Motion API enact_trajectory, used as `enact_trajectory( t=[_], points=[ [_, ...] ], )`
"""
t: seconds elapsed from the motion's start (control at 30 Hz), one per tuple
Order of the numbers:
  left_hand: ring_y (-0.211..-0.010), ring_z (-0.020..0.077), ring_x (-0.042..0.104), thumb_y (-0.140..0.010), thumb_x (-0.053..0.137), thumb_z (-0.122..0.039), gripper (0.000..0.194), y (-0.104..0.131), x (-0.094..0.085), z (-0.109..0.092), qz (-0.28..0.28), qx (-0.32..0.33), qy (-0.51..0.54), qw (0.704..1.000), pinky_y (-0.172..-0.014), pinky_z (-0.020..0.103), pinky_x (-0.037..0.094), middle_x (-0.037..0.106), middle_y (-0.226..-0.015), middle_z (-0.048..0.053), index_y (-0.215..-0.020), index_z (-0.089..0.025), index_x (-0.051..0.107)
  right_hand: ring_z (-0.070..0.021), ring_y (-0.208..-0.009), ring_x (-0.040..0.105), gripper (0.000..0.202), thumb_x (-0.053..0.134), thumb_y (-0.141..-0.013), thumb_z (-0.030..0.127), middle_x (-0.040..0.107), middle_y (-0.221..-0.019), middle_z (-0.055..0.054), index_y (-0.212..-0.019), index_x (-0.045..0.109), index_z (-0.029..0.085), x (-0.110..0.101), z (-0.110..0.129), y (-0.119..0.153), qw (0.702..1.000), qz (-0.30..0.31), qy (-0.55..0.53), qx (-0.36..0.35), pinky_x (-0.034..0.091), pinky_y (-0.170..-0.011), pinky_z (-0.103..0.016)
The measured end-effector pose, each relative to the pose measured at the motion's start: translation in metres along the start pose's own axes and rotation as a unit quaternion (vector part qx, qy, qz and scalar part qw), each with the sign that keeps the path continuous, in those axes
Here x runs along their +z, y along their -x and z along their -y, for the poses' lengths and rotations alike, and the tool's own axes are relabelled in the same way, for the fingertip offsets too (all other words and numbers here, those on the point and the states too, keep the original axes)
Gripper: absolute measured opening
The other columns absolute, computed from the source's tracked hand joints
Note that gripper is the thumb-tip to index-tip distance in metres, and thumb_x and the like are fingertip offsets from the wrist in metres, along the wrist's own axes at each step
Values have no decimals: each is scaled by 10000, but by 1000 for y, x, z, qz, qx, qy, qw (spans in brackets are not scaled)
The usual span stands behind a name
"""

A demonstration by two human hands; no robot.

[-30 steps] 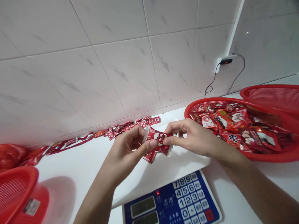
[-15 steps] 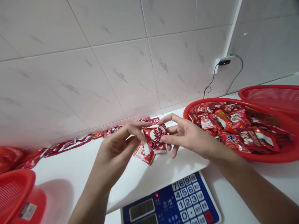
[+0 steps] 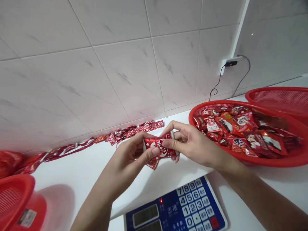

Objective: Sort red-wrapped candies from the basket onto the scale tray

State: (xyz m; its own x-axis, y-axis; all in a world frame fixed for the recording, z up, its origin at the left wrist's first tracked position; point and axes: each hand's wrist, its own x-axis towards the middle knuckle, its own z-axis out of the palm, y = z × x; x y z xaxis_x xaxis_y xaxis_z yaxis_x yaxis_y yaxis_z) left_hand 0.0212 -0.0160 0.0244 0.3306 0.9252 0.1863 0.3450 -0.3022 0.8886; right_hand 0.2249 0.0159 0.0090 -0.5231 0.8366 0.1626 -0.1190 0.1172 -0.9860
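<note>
A red candy packet with white print (image 3: 160,148) is held between both hands above the white pan of a scale (image 3: 141,189). My left hand (image 3: 133,155) pinches its left end, thumb on the front. My right hand (image 3: 186,141) grips the right end with thumb and fingers. Below the held packet, part of another red packet (image 3: 153,164) shows on the pan; my hands hide the rest. The blue scale keypad (image 3: 192,205) faces me, with a small red light lit.
On the right, a red basket (image 3: 192,113) holds many packets, with another red basket (image 3: 276,93) behind it. Red packets and ribbons (image 3: 130,131) line the wall. Red baskets (image 3: 31,189) stand at the lower left. A cable hangs from a wall socket (image 3: 232,62).
My left thumb and fingers have closed on the packet's left end. The packet has turned to lie more sideways, and both hands now cover more of the packets beneath.
</note>
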Motion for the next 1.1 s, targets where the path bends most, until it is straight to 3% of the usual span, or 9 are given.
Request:
enact_trajectory(
  t=[0.23,0.37,0.43,0.5,0.57,0.67,0.8,0.9,1.1],
  points=[
    [-660,170,614,-944,636,-502,299,-1,-2,6,7,-14,-38,999,-574,263,463,668,-730,22,-934,-203,632,-96,-578,568,271,775,-886,389,601,-624,62,-901,572,211,-3,-10,-6,999,31,-6,-26,476,-585,-227],
    [-618,187,588,-953,568,-506,293,-3,-2,10,-34,-16,-192,981,-566,299,440,629,-681,-3,-899,-223,621,-160,-713,635,200,614,-991,416,668,-745,14,-1075,627,235,-9,-11,-8,985,0,172,-19,490,-696,-304],
    [-615,203,596,-960,521,-495,288,-4,-2,11,-53,-18,-263,963,-569,315,434,639,-677,-4,-902,-230,617,-230,-888,685,254,536,-1033,378,732,-898,-62,-1192,652,218,-17,-5,-7,931,-68,359,-1,490,-791,-360],
    [-645,228,630,-959,484,-490,283,-6,-3,13,-68,-19,-302,951,-565,326,429,675,-710,10,-920,-236,602,-295,-1031,690,294,485,-1043,277,753,-1051,-136,-1272,643,179,-29,5,-4,838,-156,523,32,477,-846,-395],
    [-694,252,664,-956,462,-485,270,-8,-5,16,-75,-17,-318,945,-572,333,432,702,-749,23,-930,-242,577,-334,-1077,690,322,445,-1030,197,751,-1119,-168,-1288,633,154,-43,14,0,751,-219,618,80,475,-841,-405],
    [-746,267,687,-960,442,-477,256,-8,-8,18,-77,-13,-320,944,-594,340,439,702,-758,27,-888,-249,532,-351,-1105,690,346,411,-1027,189,738,-1191,-170,-1304,614,147,-63,18,6,677,-223,679,177,489,-818,-406],
    [-797,266,708,-961,461,-505,272,-5,-13,13,-114,-1,-275,955,-614,335,474,676,-743,21,-870,-255,515,-360,-1244,634,413,492,-989,180,643,-1392,-210,-1383,583,95,-76,2,10,652,-139,698,261,504,-914,-407],
    [-890,282,740,-945,482,-538,315,-4,-16,12,-149,-17,-231,961,-694,370,541,738,-881,56,-1064,-256,554,-412,-1265,615,526,499,-999,215,586,-1438,-276,-1503,498,63,-78,-10,9,649,-111,702,271,500,-957,-461],
    [-957,313,737,-948,394,-377,234,-5,-18,21,-132,-42,-328,934,-764,431,528,789,-994,104,-1073,-246,542,-497,-1331,544,722,552,-954,165,533,-1470,-335,-1631,313,90,-84,-14,-5,636,-90,713,281,489,-958,-529]
  ],
)
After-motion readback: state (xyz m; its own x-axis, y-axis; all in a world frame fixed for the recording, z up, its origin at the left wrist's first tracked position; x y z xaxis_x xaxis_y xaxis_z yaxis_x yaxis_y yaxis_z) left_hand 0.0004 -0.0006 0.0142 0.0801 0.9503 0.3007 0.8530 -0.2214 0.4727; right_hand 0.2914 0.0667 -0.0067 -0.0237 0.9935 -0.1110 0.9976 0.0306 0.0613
